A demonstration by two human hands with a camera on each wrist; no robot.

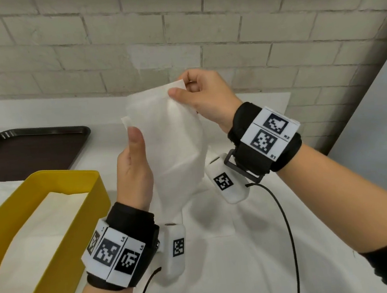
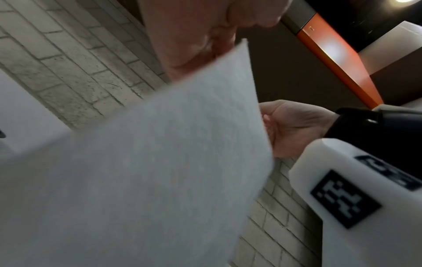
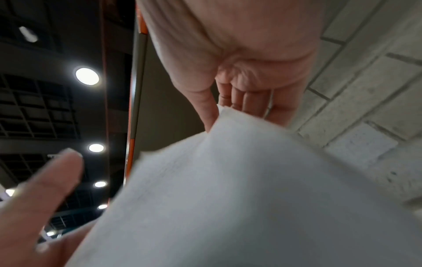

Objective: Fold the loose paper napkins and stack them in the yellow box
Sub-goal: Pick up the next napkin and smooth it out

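Observation:
A loose white paper napkin (image 1: 175,143) hangs in the air above the table, held up between both hands. My right hand (image 1: 202,94) pinches its top right corner between thumb and fingers. My left hand (image 1: 133,163) holds its left edge, thumb pointing up along the paper. In the left wrist view the napkin (image 2: 160,171) fills the middle, and in the right wrist view the napkin (image 3: 251,198) hangs from my right hand's fingers (image 3: 246,101). The yellow box (image 1: 60,233) stands at the lower left with folded white napkins (image 1: 31,237) lying in it.
A dark brown tray (image 1: 26,151) lies at the back left, beyond the box. More white paper (image 1: 223,251) is spread on the white table under my hands. A grey brick wall (image 1: 174,28) rises right behind the table. Black cables (image 1: 285,220) trail from both wrist units.

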